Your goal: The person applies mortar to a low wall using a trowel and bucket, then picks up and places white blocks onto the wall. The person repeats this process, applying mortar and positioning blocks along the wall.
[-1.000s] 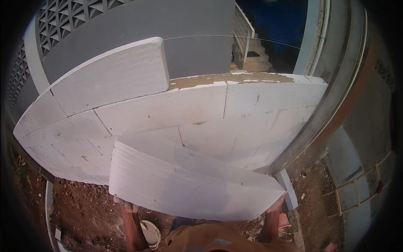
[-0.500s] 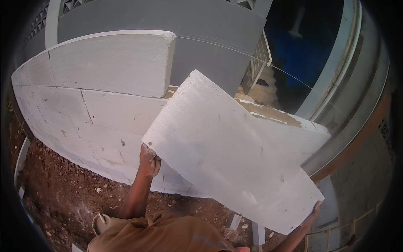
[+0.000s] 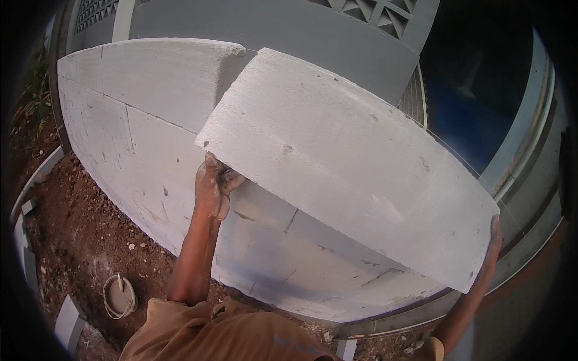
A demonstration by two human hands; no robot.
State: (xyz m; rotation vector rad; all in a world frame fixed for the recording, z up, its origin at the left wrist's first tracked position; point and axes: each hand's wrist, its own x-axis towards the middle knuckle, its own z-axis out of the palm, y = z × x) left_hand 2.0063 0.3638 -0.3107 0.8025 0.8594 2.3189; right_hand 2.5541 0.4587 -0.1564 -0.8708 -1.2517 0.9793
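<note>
A large white lightweight concrete block (image 3: 355,162) is held between my two hands, in front of the top of a white block wall (image 3: 162,162). My left hand (image 3: 214,183) grips its lower left corner from beneath, the fingers curled under the edge. At the far right end, my right hand (image 3: 495,237) presses against the block's side, its fingers partly hidden behind it. Just left of the held block stands a top-course block (image 3: 156,69) of the wall. Whether the held block's underside rests on the wall cannot be seen.
A thin string line (image 3: 457,153) runs along the wall top. A round bucket (image 3: 120,297) with a handle in it stands on reddish soil (image 3: 90,222) at the lower left. Behind the wall rises a grey wall (image 3: 259,30); a dark opening (image 3: 481,78) lies at the right.
The block has been raised and brought level along the wall top, close beside the standing block. Both my hands have risen with it, and the view has shifted, showing the bucket.
</note>
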